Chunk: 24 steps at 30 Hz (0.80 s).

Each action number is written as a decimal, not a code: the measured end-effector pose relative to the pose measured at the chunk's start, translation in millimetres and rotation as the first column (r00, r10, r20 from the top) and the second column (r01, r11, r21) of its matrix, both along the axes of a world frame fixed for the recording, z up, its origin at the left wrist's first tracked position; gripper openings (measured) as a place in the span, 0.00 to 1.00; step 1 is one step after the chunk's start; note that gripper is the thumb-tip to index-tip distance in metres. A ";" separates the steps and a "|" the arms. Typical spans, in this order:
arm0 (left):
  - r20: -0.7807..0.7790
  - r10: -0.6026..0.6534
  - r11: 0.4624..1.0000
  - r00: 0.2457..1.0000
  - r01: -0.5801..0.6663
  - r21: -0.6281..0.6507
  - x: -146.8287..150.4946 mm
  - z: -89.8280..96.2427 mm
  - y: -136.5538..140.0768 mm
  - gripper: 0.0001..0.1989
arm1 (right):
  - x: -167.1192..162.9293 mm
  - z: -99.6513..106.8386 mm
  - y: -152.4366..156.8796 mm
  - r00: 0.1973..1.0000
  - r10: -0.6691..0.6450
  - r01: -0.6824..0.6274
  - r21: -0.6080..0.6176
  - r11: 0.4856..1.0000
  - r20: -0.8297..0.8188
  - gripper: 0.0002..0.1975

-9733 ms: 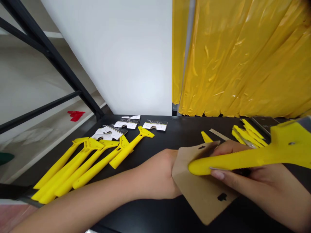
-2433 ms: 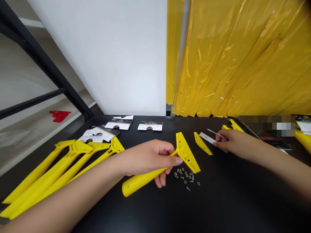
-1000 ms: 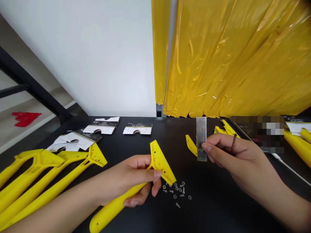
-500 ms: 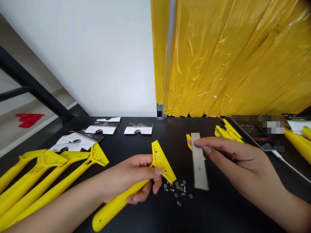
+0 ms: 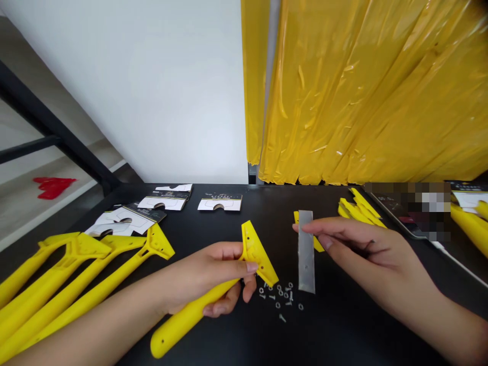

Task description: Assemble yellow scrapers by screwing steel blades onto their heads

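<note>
My left hand [image 5: 217, 277] is closed around the neck of a yellow scraper handle [image 5: 179, 317], thumb pressed on its flared head with small holes. Between the thumb and fingers of my right hand [image 5: 366, 259] is a flat grey metal blade [image 5: 306, 277] with a small hole, held upright above the table. Behind the blade lies a yellow plastic piece [image 5: 318, 245], partly hidden. Several tiny screws and nuts [image 5: 281, 292] are scattered on the black table between my hands.
Several more yellow scraper handles [image 5: 72, 274] lie at the left, beside printed card sleeves [image 5: 125, 221]. Yellow plastic pieces [image 5: 358, 208] and a phone [image 5: 400, 213] with a white cable are at the right. Yellow plastic sheeting [image 5: 362, 101] hangs behind the table.
The blade has turned in my right hand, standing straighter and shifting slightly left. My left hand keeps the same hold on the scraper handle. The whole view has shifted slightly.
</note>
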State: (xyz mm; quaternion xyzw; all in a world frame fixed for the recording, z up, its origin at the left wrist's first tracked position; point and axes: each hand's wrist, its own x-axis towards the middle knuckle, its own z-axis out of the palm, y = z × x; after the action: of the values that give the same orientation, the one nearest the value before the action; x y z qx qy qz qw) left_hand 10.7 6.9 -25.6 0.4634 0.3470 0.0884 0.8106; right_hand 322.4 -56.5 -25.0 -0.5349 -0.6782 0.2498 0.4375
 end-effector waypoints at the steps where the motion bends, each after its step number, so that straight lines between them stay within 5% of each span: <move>1: -0.001 0.001 1.000 1.000 -0.001 0.000 0.2 0.3 -0.2 0.15 | 0.3 -0.2 0.4 1.000 0.000 0.000 -0.006 1.000 -0.003 0.12; 12: -0.024 -0.009 1.000 1.000 0.010 0.010 1.6 1.4 -0.4 0.17 | -17.2 -0.2 0.2 0.990 0.012 -0.028 -0.113 0.993 -0.144 0.07; 19: -0.111 -0.205 0.974 0.972 0.213 0.070 3.1 11.8 -9.2 0.22 | -27.2 1.8 -3.9 0.904 0.038 -0.171 -0.278 0.945 -0.427 0.13; 24: -0.095 -0.258 0.965 0.961 0.262 0.028 7.2 12.9 -17.7 0.23 | -33.8 5.7 -12.4 0.879 0.060 -0.247 -0.343 0.906 -0.473 0.13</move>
State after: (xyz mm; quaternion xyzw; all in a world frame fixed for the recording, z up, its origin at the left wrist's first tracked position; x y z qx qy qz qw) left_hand 17.9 -10.8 -12.7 0.5247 0.3175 -0.0330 0.7892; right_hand 288.6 -68.9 -19.4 -0.4822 -0.5345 0.5329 0.4448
